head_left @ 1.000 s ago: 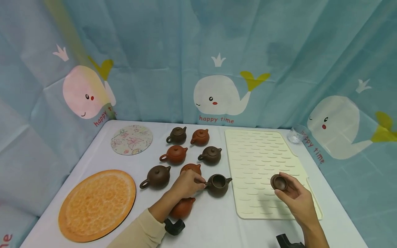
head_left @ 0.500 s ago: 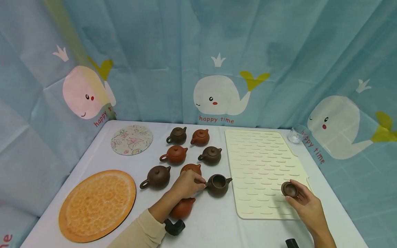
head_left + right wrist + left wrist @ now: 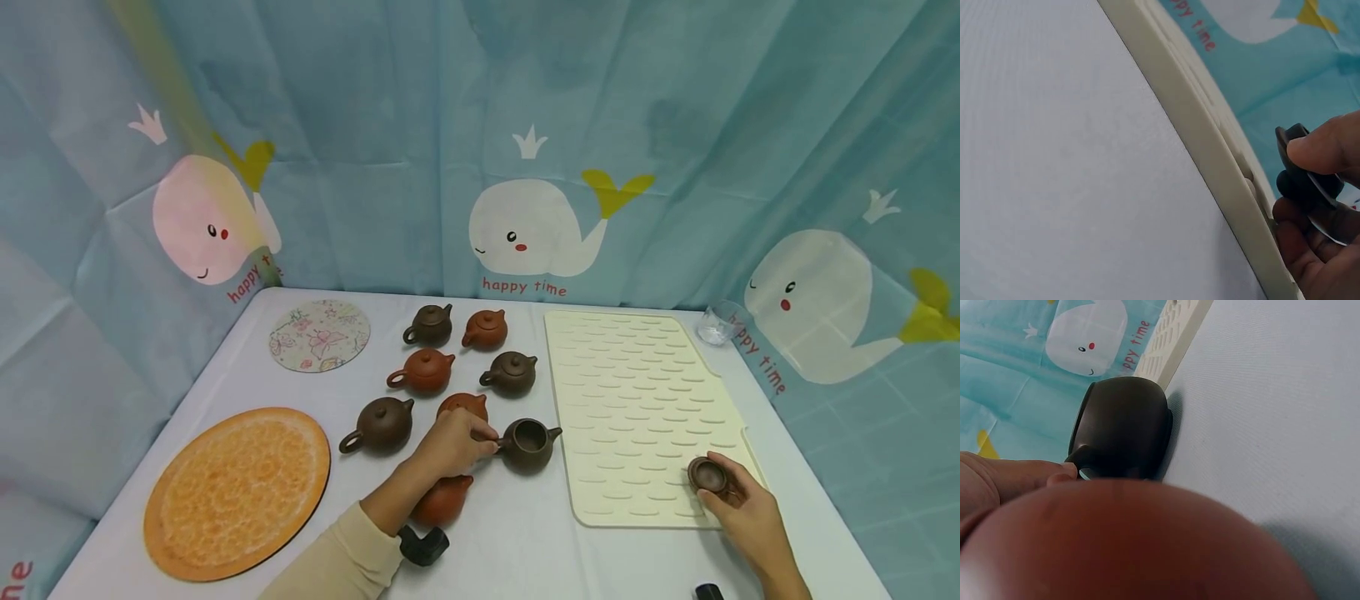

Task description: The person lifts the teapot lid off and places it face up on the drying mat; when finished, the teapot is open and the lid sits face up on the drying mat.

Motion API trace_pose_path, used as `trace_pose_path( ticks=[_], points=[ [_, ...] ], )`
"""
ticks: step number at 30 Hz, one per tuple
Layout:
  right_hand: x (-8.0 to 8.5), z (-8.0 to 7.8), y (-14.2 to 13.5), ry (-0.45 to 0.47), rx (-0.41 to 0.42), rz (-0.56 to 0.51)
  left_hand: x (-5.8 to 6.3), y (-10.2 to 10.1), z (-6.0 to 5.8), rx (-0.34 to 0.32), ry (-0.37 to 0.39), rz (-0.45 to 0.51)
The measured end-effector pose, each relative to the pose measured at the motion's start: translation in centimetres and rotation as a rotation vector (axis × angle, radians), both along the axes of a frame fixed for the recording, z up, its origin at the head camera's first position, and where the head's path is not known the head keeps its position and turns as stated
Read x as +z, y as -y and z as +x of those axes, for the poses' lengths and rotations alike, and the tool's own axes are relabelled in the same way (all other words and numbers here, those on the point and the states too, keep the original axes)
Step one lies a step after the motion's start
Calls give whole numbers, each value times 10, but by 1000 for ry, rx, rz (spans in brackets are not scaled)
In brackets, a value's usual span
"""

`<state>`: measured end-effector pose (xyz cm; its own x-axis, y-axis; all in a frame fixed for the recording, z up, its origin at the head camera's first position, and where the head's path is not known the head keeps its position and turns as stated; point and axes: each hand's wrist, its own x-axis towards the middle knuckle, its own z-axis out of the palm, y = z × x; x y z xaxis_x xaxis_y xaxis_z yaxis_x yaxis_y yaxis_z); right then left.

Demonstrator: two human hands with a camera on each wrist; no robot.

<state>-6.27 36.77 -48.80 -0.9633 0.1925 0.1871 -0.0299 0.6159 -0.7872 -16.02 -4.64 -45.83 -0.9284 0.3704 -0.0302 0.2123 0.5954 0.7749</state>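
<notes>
My left hand (image 3: 448,447) pinches the handle of a dark brown clay teapot (image 3: 528,460), which stands on the white table with its top uncovered. The left wrist view shows thumb and finger at the handle of this teapot (image 3: 1125,422). My right hand (image 3: 752,518) holds a dark brown teapot lid (image 3: 708,476) between thumb and fingers, low over the right front part of a cream slotted mat (image 3: 630,417). The lid is turned over, hollow side up; in the right wrist view the lid (image 3: 1310,187) has its knob facing down toward the mat.
A reddish teapot (image 3: 444,502) sits beneath my left forearm, another (image 3: 462,406) behind my left hand. Several lidded teapots stand farther back and left. A round bread-patterned mat (image 3: 236,492), a floral round mat (image 3: 320,336) and a clear glass cup (image 3: 716,327) lie around them.
My right hand has moved right and toward the table's front edge with the lid, and lower over the mat. My left hand and the teapot have stayed in place.
</notes>
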Motion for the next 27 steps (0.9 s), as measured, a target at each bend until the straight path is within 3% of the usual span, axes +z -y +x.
trace_pose_path(
  ticks=[12, 20, 27],
  points=[
    [-2, -1, 0, 103, -81, 177, 3, 1, 1, -6, 14, 10],
    [-2, 0, 0, 156, -88, 195, 4, 1, 0, -17, 22, 20],
    [1, 2, 0, 130, -77, 209, 7, 3, 0, -24, 32, 36]
  ],
)
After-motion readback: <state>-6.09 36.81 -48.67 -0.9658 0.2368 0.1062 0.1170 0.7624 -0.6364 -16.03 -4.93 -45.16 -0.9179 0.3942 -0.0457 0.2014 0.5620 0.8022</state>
